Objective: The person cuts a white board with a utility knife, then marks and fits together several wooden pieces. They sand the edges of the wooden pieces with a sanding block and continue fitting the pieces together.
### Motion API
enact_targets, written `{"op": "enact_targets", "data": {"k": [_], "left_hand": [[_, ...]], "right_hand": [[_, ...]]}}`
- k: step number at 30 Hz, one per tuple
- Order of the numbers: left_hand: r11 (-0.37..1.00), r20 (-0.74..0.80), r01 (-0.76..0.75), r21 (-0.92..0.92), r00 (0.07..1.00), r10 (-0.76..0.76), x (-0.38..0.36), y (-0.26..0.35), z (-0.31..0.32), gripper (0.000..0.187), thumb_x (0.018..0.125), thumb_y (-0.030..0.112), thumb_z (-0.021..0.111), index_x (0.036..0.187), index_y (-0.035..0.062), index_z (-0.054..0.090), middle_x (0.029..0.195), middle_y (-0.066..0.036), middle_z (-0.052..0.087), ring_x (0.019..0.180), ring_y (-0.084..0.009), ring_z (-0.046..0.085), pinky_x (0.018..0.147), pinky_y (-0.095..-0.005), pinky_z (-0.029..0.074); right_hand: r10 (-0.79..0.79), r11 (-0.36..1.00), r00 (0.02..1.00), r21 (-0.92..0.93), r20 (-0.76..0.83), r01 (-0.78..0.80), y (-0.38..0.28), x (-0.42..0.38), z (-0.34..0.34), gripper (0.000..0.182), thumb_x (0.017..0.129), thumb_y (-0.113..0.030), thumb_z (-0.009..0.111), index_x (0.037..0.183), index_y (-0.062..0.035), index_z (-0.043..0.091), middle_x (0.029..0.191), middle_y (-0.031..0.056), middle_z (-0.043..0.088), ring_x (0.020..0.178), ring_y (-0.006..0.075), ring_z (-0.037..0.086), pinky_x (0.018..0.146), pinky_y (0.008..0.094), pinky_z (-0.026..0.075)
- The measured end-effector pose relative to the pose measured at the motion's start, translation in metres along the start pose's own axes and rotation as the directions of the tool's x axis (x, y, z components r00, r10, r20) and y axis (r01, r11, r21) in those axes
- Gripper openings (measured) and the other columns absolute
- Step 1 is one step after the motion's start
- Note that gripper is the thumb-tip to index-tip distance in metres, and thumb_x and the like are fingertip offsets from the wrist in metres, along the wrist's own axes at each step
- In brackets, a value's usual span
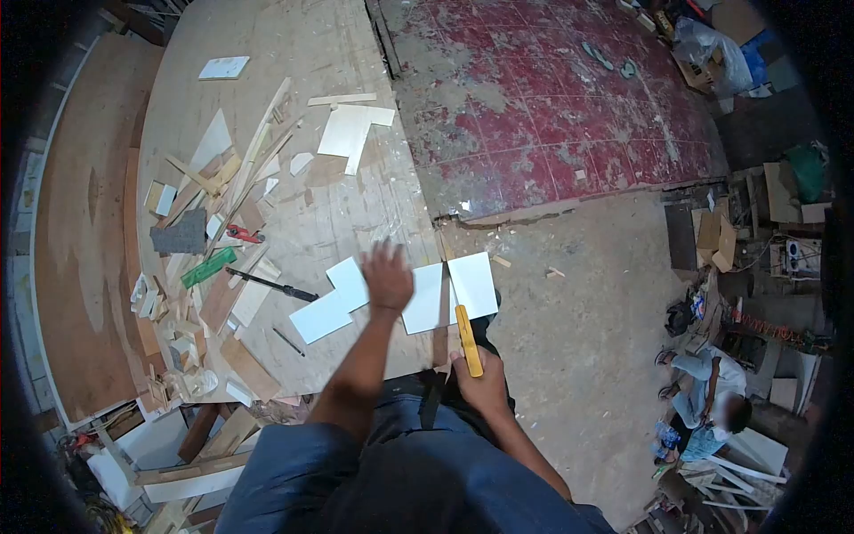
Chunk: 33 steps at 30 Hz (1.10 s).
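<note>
My right hand [481, 383] is wrapped round the yellow handle of a hand saw [468, 342], whose narrow blade points away from me, nearly edge-on. A white panel [425, 301] lies left of the blade at the table edge. Another white panel [476, 283] sits to its right, reaching past that edge. My left hand [387, 278], fingers spread and slightly blurred, is over the plywood table [356, 209] and holds nothing. Just left of it are a small white piece [347, 282] and a white rectangular piece [321, 318], overlapping at a corner.
Wood strips and offcuts [222, 294] crowd the table's left side, with red-handled pliers [244, 234], a green piece [209, 267] and a black rod-like tool [271, 284]. White cut panels [349, 133] lie farther back. A person [707, 396] sits at the right on the concrete floor [578, 347].
</note>
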<state>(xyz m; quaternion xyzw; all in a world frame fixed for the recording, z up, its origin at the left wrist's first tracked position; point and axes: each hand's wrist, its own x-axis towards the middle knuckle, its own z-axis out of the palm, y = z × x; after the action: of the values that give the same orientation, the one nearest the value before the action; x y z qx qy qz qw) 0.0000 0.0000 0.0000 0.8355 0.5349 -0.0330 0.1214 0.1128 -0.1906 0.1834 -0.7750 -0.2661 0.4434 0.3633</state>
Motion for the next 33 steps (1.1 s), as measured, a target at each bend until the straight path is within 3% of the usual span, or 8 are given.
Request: {"op": "enact_targets", "data": {"k": [2,4,9,11,12,15,24,33], "left_hand": [[0.998,-0.092,-0.049,-0.041,0.995,0.045,-0.016,0.025,0.022,0.067,0.088,0.038,0.058,0.146,0.0100,0.039,0.158,-0.013,0.022,0.145,-0.0335,0.019,0.118,-0.0556,0.009],[0.997,-0.014,-0.068,0.025,0.998,0.069,-0.024,0.025,0.032,0.063,0.094,0.038,0.047,0.148,0.0096,0.034,0.160,-0.014,0.019,0.146,-0.0330,0.019,0.117,-0.0573,0.010],[1.000,0.101,0.010,0.024,0.995,-0.013,-0.022,0.039,0.040,0.067,0.095,0.040,0.044,0.153,0.0107,0.026,0.161,-0.016,0.011,0.148,-0.0346,0.011,0.117,-0.0563,0.008],[0.905,-0.174,0.367,-0.213,0.898,-0.405,-0.014,0.044,0.062,0.070,0.095,0.041,0.043,0.155,0.0120,0.020,0.162,-0.017,0.008,0.149,-0.0372,0.007,0.117,-0.0569,0.006],[0.873,-0.208,0.437,-0.218,0.853,-0.479,-0.007,0.044,0.067,0.072,0.095,0.042,0.041,0.156,0.0136,0.016,0.162,-0.017,0.006,0.148,-0.0397,0.005,0.117,-0.0574,0.006],[0.877,-0.037,0.474,-0.078,0.878,-0.478,-0.002,0.055,0.041,0.072,0.094,0.042,0.043,0.155,0.0122,0.018,0.161,-0.021,0.010,0.148,-0.0419,0.007,0.116,-0.0594,0.007],[0.846,0.000,0.532,-0.027,0.847,-0.532,0.000,0.061,0.031,0.075,0.094,0.046,0.043,0.156,0.0169,0.015,0.161,-0.018,0.007,0.146,-0.0408,0.012,0.115,-0.0610,0.011],[0.781,-0.023,0.625,0.007,0.781,-0.624,0.009,0.073,0.035,0.072,0.094,0.047,0.041,0.157,0.0223,0.014,0.162,-0.016,0.007,0.147,-0.0395,0.013,0.115,-0.0600,0.013]], "right_hand": [[0.009,1.000,1.000,-0.001,0.015,-0.009,-0.002,-0.002,-0.006,0.023,0.090,-0.021,0.066,0.084,0.0018,0.063,0.068,0.0157,0.063,0.062,0.0227,0.063,0.061,0.0354,0.049],[-0.018,1.000,1.000,0.017,0.010,0.018,-0.002,0.001,0.004,0.023,0.090,-0.021,0.066,0.084,0.0018,0.063,0.067,0.0155,0.063,0.061,0.0223,0.063,0.061,0.0354,0.049],[0.007,0.999,1.000,-0.039,0.023,-0.006,0.001,0.004,-0.001,0.025,0.090,-0.021,0.065,0.082,0.0029,0.061,0.064,0.0151,0.060,0.059,0.0202,0.060,0.059,0.0359,0.048],[0.002,1.000,1.000,-0.009,0.015,-0.002,0.002,0.004,-0.001,0.025,0.090,-0.020,0.065,0.081,0.0028,0.061,0.064,0.0152,0.060,0.058,0.0198,0.059,0.059,0.0361,0.048],[-0.006,1.000,1.000,0.014,0.001,0.006,0.003,0.005,-0.002,0.025,0.090,-0.020,0.065,0.081,0.0027,0.061,0.064,0.0153,0.060,0.058,0.0194,0.059,0.058,0.0363,0.047],[-0.001,1.000,1.000,0.027,-0.015,0.002,0.004,0.009,-0.004,0.024,0.089,-0.019,0.065,0.080,0.0026,0.061,0.064,0.0159,0.060,0.058,0.0196,0.060,0.057,0.0369,0.047],[0.042,0.999,0.999,-0.034,0.018,-0.041,-0.005,0.008,-0.003,0.025,0.089,-0.019,0.065,0.080,0.0041,0.061,0.067,0.0204,0.061,0.060,0.0313,0.064,0.059,0.0397,0.048],[-0.014,1.000,0.999,-0.012,-0.030,0.013,0.016,0.002,0.005,0.024,0.089,-0.020,0.066,0.086,0.0034,0.064,0.069,0.0205,0.063,0.063,0.0304,0.066,0.060,0.0389,0.050]]}}
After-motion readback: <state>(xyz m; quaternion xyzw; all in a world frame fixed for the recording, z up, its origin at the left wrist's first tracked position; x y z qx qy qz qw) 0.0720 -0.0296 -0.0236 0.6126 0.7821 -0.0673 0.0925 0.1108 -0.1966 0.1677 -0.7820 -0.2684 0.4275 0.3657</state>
